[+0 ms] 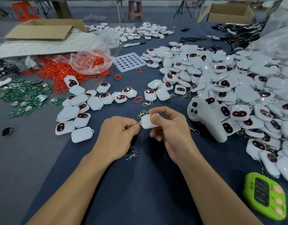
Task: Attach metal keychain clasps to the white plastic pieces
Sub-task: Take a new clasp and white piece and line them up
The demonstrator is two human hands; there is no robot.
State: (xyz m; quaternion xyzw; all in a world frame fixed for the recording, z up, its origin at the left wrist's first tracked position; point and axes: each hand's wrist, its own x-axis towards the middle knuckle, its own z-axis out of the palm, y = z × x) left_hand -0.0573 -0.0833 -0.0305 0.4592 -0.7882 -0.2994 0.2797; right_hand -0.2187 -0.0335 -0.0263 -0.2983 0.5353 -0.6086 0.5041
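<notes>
My right hand [169, 127] grips a white plastic piece [148, 121] above the dark blue table. My left hand [119, 133] pinches the ring of a metal keychain clasp [142, 114] at the piece's corner loop; the clasp sticks up behind the piece. A loose clasp [131, 154] lies on the cloth just below my left hand, and another clasp [194, 130] lies to the right of my right hand. Several white pieces without clasps [81, 111] lie to the left. A big heap of white pieces with clasps [237, 88] fills the right side.
A white controller [206, 117] leans on the heap at right. A green timer [265, 194] lies at lower right. Red rings [66, 70] in a plastic bag, green circuit boards [21, 96], a perforated white tray [130, 62], a marker [134, 44] and a cardboard box [42, 30] lie further back.
</notes>
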